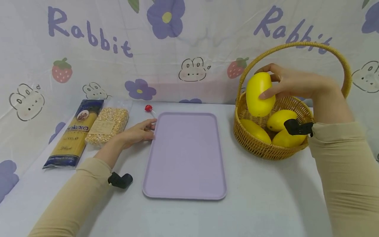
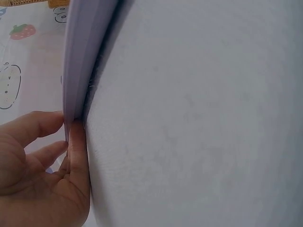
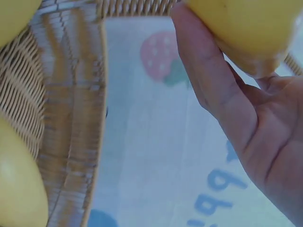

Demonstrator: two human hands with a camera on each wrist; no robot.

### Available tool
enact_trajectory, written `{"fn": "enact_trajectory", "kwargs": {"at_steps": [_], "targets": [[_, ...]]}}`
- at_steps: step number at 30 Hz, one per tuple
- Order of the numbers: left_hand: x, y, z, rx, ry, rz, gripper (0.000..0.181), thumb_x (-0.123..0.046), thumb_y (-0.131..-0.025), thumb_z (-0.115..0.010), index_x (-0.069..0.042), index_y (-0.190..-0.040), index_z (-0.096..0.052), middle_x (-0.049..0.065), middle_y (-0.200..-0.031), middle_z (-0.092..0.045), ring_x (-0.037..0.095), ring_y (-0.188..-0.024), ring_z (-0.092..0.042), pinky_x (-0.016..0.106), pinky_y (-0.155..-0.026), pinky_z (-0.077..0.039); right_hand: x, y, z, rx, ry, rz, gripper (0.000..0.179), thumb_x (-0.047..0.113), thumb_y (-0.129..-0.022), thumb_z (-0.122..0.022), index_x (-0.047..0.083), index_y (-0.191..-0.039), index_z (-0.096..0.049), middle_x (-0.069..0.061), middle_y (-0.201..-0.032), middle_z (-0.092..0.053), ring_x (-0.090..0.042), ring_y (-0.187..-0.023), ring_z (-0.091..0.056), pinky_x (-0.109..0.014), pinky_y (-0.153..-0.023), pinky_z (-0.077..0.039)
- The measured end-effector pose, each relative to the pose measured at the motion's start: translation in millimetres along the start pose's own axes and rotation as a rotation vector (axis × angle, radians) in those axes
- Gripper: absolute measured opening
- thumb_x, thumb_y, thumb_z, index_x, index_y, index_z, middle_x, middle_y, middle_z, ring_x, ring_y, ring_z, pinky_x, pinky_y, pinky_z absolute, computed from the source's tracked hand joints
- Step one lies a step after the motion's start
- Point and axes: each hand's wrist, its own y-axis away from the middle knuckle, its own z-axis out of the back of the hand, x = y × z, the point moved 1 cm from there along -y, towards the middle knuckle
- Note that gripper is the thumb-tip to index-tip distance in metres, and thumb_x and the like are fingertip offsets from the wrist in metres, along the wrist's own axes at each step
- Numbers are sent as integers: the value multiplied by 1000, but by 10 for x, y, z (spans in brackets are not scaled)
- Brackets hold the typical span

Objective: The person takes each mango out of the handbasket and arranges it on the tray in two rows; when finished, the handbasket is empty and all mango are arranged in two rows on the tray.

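Sleeves (image 1: 340, 171) in beige come up from the bottom corners, a black wrist camera (image 1: 119, 180) at each cuff, and look at the right hand (image 1: 299, 82)! It has a firm hold on a mango (image 1: 259, 98), thumb on the near side, fingers round behind. That fruit is upright, raised over the left part of the basket (image 1: 251, 146) and framed by the arched handle (image 1: 347, 74). Three more mangoes (image 1: 255, 131) lie inside, bunched towards the front.

Across to the left hand (image 1: 137, 133), fingertips right at the left edge of the lilac tray (image 1: 185, 156); whether they pinch the rim or merely touch it, I can't tell from these angles. The tray lies flat on the white table (image 1: 266, 204). Out on the left, pasta (image 1: 74, 135) sits beside the corn (image 1: 111, 123), and a red lollipop (image 1: 148, 108) lies just beyond the tray's far left corner.
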Motion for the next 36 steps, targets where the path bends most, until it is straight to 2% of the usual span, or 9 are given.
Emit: {"fn": "enact_trajectory", "kwargs": {"at_steps": [4,7,9,11,16,22,28,36], "targets": [[7,0,-5,6,3,-4,79,-8,-92,-52,-7,-159,-10,24,-154,-23,32,-136,-33,48,-120,-29,177,43,-157,-8,2,54,77,34,-89,-69,25,-146,-18,-13,-156,-27,-32,-138,-39,-36,-103,-46],[17,-7,2,9,10,-7,79,-7,-92,-51,-7,-159,-9,24,-155,-23,32,-138,-32,50,-121,-27,280,36,-283,-12,-26,75,78,35,-87,-71,30,-145,-19,-9,-155,-29,-33,-143,-33,-51,-109,-39],[24,-10,6,10,17,-8,79,-7,-92,-51,-7,-159,-9,24,-155,-23,32,-138,-32,50,-121,-27,341,4,-368,-8,-60,86,79,34,-86,-72,33,-145,-18,-7,-154,-30,-33,-145,-33,-55,-110,-38],[31,-16,14,9,21,-4,79,-7,-92,-51,-7,-159,-10,23,-155,-23,31,-138,-32,49,-121,-26,396,-43,-447,-19,-82,105,80,32,-86,-73,34,-144,-19,-8,-151,-33,-33,-141,-38,-54,-108,-40],[41,-23,24,12,15,-8,79,-8,-92,-52,-8,-159,-11,21,-154,-24,29,-135,-33,45,-119,-29,511,-208,-635,-36,-129,167,78,27,-85,-75,31,-143,-23,-11,-139,-41,-31,-123,-52,-42,-98,-47],[57,-30,28,15,24,-9,79,-8,-92,-53,-9,-159,-11,20,-152,-24,28,-133,-33,44,-118,-29,620,-445,-863,-19,-225,182,75,28,-86,-74,31,-143,-25,-10,-138,-41,-29,-116,-55,-37,-87,-53],[52,-20,25,14,28,-23,79,-8,-92,-52,-8,-159,-10,20,-150,-24,27,-132,-33,43,-116,-30,667,-674,-1115,-16,-308,212,76,26,-85,-75,28,-144,-27,-13,-133,-43,-30,-107,-60,-38,-84,-57],[62,-15,27,15,30,-33,79,-9,-92,-53,-7,-159,-11,19,-149,-25,26,-130,-33,40,-114,-32,770,-888,-1344,-37,-315,221,81,26,-84,-75,27,-148,-27,-13,-134,-44,-28,-107,-60,-37,-81,-59]]}}
